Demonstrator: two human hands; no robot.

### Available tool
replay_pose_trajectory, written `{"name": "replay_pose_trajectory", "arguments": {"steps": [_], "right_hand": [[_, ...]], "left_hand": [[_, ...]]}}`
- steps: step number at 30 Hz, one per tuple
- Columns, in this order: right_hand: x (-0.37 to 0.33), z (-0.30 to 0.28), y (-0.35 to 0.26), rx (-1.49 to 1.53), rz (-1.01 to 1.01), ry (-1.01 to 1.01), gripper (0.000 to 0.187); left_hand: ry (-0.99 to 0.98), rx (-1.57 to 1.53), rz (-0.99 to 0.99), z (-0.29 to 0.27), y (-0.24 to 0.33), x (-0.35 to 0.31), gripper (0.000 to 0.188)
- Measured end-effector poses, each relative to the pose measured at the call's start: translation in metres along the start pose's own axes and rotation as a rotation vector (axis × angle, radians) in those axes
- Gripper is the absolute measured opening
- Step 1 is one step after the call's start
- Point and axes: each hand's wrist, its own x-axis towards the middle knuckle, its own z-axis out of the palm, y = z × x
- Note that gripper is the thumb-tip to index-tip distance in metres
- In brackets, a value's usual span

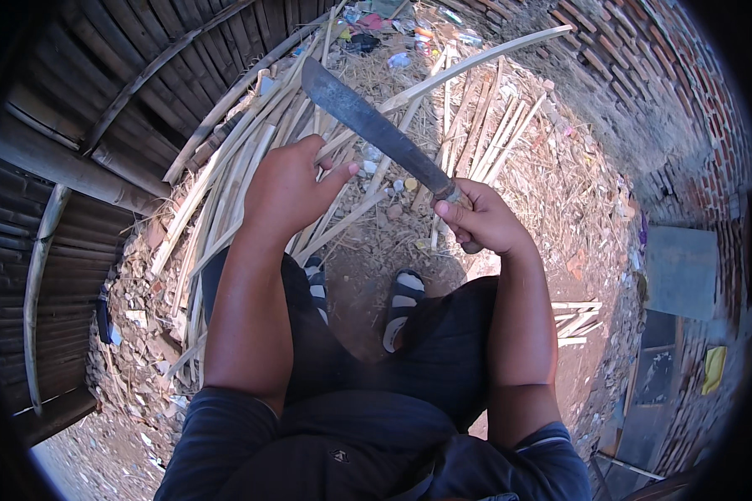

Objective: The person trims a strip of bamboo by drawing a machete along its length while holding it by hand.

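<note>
My right hand (483,219) is closed round the handle of a machete (376,125). Its broad dark blade points up and to the left, with the tip beyond my left hand. My left hand (292,188) has its fingers curled round the near end of a long pale bamboo strip (476,60), the thumb sticking out to the right. From there the strip slants up to the far right, crossing behind the blade. Most of my left fingers are hidden behind the hand.
Many loose bamboo strips (226,179) lie on the left, and more strips (505,138) lie ahead to the right. A short bundle (575,321) rests by my right arm. A bamboo wall (75,159) stands left, a brick wall (643,75) right. Litter (398,60) is scattered ahead.
</note>
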Motion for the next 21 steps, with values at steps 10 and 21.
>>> {"name": "replay_pose_trajectory", "arguments": {"steps": [10,21], "right_hand": [[0.0,-0.012,0.005,0.079,-0.166,0.097,0.047],[0.006,-0.011,0.007,0.19,-0.206,0.113,0.039]], "left_hand": [[0.01,-0.009,0.006,0.0,-0.001,0.0,0.057],[-0.031,-0.046,-0.044,-0.003,-0.002,0.002,0.056]]}}
